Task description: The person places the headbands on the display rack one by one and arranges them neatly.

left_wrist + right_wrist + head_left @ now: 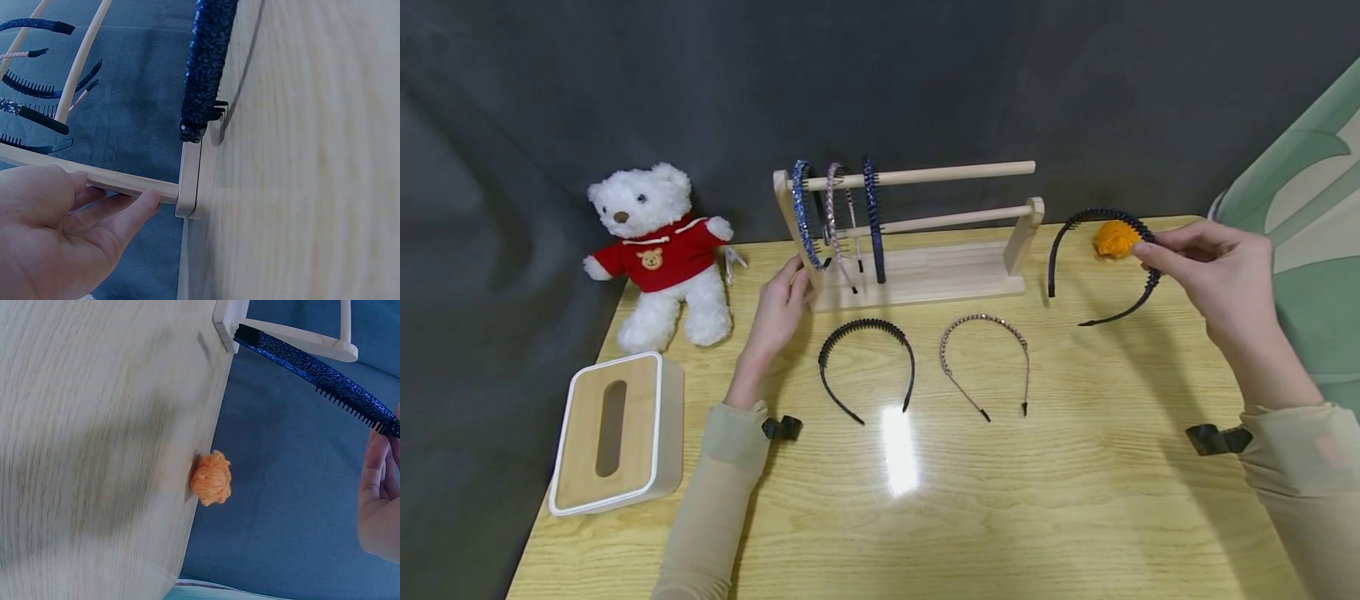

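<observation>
My right hand pinches a dark blue glittery toothed headband above the table's right side, its ends pointing down and left. In the right wrist view its comb teeth show clearly. My left hand holds the left side post of a wooden headband rack, low near the base. Several headbands hang at the left end of the rack's rods, among them a light blue sparkly headband, a pink headband and a navy headband.
A black toothed headband and a thin beaded headband lie before the rack. An orange flower-like ball sits by the back edge. At left are a white teddy bear in red and a tissue box.
</observation>
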`<state>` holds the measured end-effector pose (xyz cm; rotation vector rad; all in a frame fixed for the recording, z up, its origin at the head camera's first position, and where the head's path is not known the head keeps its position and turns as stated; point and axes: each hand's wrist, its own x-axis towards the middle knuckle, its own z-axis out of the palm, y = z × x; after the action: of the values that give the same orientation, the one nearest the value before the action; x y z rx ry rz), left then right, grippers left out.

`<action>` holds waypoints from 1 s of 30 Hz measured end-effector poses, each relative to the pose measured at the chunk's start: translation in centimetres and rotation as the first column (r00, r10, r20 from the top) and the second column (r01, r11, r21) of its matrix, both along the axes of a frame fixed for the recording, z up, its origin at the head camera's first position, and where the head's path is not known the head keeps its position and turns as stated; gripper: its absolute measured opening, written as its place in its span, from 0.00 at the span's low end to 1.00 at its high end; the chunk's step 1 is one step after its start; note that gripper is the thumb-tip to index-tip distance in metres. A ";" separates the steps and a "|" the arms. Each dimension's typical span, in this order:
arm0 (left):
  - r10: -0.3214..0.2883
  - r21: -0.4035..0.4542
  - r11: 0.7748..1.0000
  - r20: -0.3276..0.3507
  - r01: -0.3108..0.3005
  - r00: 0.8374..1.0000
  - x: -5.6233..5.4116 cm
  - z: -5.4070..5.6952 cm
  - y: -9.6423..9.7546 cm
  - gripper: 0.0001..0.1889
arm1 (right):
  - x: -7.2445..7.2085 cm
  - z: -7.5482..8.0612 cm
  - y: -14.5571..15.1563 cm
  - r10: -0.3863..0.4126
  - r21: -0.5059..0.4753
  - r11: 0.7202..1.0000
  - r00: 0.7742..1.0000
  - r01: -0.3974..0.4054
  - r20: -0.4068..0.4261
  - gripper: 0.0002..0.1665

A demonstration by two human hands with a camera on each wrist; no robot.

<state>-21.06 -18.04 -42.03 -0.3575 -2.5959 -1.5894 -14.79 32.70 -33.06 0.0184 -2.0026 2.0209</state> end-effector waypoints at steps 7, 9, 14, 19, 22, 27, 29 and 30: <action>0.001 -0.001 1.000 -0.007 -0.001 1.000 -0.1 -0.1 0.0 0.24 | 0.1 0.4 -0.4 0.006 -0.044 0.999 0.999 -0.008 -0.036 0.07; 0.004 0.000 1.000 -0.008 -0.004 1.000 -0.1 -0.1 0.0 0.24 | 0.0 0.6 -0.5 0.008 -0.055 0.998 0.998 -0.011 -0.054 0.08; 0.008 -0.005 1.000 -0.009 -0.008 1.000 -0.2 -0.1 0.0 0.24 | -0.1 1.1 -0.9 -0.026 -0.047 0.999 0.997 0.023 -0.074 0.09; 0.005 -0.007 1.000 -0.013 -0.006 1.000 -0.3 -0.1 0.0 0.24 | -0.1 1.8 -1.1 -0.058 -0.023 0.998 0.996 0.057 -0.066 0.10; 0.004 -0.008 1.000 -0.014 -0.004 1.000 -0.3 -0.1 0.0 0.24 | -0.1 2.1 -1.3 -0.059 -0.041 0.998 0.995 0.056 -0.078 0.10; 0.006 -0.014 1.000 -0.020 -0.006 1.000 -0.3 -0.1 0.0 0.23 | -0.1 2.3 -1.5 -0.062 -0.082 0.995 0.992 0.053 -0.110 0.11; 0.006 -0.012 1.000 -0.020 -0.007 1.000 -0.3 -0.1 0.0 0.23 | -0.1 2.5 -1.6 -0.072 -0.084 0.995 0.990 0.062 -0.118 0.12; 0.008 -0.012 1.000 -0.019 -0.008 1.000 -0.3 -0.1 0.0 0.23 | -0.1 2.5 -1.6 -0.078 -0.082 0.994 0.990 0.068 -0.122 0.12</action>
<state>-21.31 -18.05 -42.12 -0.3611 -2.5907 -1.5607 -14.89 31.11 -30.53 0.0528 -1.8212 1.9990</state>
